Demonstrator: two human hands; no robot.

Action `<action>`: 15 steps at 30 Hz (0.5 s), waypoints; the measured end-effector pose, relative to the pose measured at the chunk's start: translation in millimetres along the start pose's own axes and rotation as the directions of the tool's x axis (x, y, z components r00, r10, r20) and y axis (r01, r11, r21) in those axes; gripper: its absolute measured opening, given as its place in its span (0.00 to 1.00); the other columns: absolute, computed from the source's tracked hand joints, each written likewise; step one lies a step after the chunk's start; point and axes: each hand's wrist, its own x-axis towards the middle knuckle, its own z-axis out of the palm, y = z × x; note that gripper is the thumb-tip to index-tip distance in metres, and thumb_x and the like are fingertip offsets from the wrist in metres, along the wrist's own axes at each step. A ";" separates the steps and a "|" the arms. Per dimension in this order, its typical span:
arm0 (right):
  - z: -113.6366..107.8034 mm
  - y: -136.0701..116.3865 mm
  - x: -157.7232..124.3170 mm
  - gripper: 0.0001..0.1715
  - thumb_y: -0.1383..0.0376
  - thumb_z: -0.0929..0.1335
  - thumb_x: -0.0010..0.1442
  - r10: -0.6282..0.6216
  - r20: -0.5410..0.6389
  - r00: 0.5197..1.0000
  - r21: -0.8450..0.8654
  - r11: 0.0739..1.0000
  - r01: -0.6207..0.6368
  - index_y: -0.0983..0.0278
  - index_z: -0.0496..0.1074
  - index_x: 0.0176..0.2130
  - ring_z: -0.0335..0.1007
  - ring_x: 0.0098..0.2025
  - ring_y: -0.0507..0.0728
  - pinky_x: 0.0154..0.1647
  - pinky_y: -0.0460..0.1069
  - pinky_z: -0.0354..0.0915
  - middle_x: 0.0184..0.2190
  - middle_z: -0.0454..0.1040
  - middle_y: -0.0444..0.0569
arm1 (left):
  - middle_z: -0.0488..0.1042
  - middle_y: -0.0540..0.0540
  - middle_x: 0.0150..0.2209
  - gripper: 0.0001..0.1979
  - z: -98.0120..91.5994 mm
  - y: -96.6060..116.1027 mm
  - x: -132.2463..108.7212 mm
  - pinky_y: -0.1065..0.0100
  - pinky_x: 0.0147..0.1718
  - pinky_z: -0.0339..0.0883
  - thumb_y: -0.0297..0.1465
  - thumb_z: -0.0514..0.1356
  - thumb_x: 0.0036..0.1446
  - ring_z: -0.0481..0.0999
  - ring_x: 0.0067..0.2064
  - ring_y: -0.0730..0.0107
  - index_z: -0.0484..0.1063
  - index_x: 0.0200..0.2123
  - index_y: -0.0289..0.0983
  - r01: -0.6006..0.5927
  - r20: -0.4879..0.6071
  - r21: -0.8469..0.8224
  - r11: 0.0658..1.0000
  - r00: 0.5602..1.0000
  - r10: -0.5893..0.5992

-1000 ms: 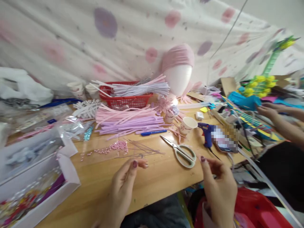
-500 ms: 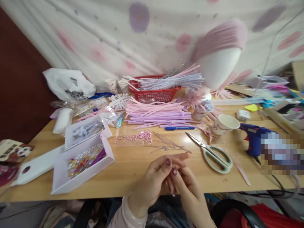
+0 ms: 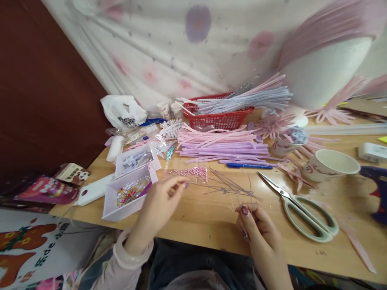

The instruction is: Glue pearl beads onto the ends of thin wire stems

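My left hand (image 3: 160,201) reaches out over the wooden table (image 3: 205,217) toward a heap of pink pearl beads (image 3: 190,172), its fingertips pinched together just short of them. My right hand (image 3: 256,225) is curled near the table's front edge, fingers closed on the end of a thin wire (image 3: 238,193) from a loose bundle of wires (image 3: 223,185). Whether the left fingertips hold a bead I cannot make out.
Green-handled scissors (image 3: 302,209) lie to the right, with a paper cup (image 3: 329,165), a blue pen (image 3: 249,165) and a blue glue gun (image 3: 377,189). Pink and lilac pipe cleaners (image 3: 220,145) lie before a red basket (image 3: 220,117). White boxes of beads (image 3: 130,193) stand at left.
My hands were together at the table's front; they have parted. The left has gone out toward the pearl beads, the right stays low on a wire. The view has swung left and closer.
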 end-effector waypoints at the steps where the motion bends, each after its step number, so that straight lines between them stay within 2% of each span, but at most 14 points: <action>1: -0.3 1.1 0.5 0.18 0.51 0.65 0.67 0.005 -0.004 1.000 -0.011 1.000 -0.005 0.62 0.71 0.35 0.56 0.22 0.49 0.23 0.44 0.55 0.20 0.60 0.38 | 0.81 0.43 0.42 0.13 -5.7 -2.1 7.0 0.61 0.40 0.73 0.27 0.53 0.64 0.80 0.41 0.61 0.77 0.44 0.39 0.062 -0.098 0.281 0.958 0.995 -0.036; 2: -0.2 1.6 0.7 0.19 0.50 0.65 0.67 0.011 -0.003 1.000 -0.016 1.000 -0.011 0.62 0.70 0.35 0.56 0.22 0.50 0.23 0.45 0.55 0.20 0.60 0.38 | 0.80 0.40 0.43 0.15 -8.2 -3.8 14.2 0.60 0.42 0.72 0.26 0.51 0.65 0.80 0.43 0.58 0.76 0.45 0.37 0.130 -0.144 0.511 0.850 0.987 -0.064; 3: 0.1 1.7 0.7 0.20 0.49 0.65 0.66 0.017 0.001 1.000 -0.016 1.000 -0.017 0.62 0.70 0.35 0.56 0.22 0.50 0.23 0.45 0.54 0.20 0.60 0.38 | 0.80 0.38 0.43 0.17 -7.9 -5.6 21.3 0.60 0.42 0.71 0.24 0.48 0.65 0.80 0.44 0.56 0.76 0.46 0.35 0.179 -0.158 0.661 0.729 0.982 -0.098; 5: 0.7 1.5 0.6 0.21 0.48 0.65 0.65 0.027 0.012 1.000 -0.003 1.000 -0.027 0.62 0.70 0.35 0.55 0.22 0.50 0.23 0.45 0.54 0.20 0.59 0.38 | 0.79 0.35 0.42 0.18 -1.1 -9.8 33.8 0.59 0.40 0.71 0.22 0.46 0.64 0.80 0.43 0.52 0.76 0.44 0.32 0.214 -0.153 0.767 0.605 0.977 -0.151; 10: -1.5 1.1 0.8 0.21 0.48 0.65 0.65 0.041 0.025 0.999 0.041 0.998 -0.042 0.62 0.70 0.34 0.55 0.22 0.50 0.22 0.45 0.52 0.20 0.58 0.38 | 0.79 0.31 0.39 0.20 17.3 -21.2 49.6 0.60 0.35 0.71 0.18 0.46 0.61 0.81 0.41 0.48 0.78 0.38 0.28 0.223 -0.120 0.832 0.508 0.966 -0.228; 15: -2.2 -2.1 3.4 0.22 0.48 0.65 0.65 0.047 0.067 0.997 0.082 0.995 -0.052 0.63 0.69 0.33 0.51 0.21 0.50 0.21 0.45 0.50 0.20 0.56 0.38 | 0.80 0.29 0.39 0.20 16.4 -23.2 49.7 0.60 0.36 0.72 0.18 0.46 0.62 0.82 0.41 0.48 0.79 0.38 0.27 0.216 -0.108 0.860 0.462 0.963 -0.249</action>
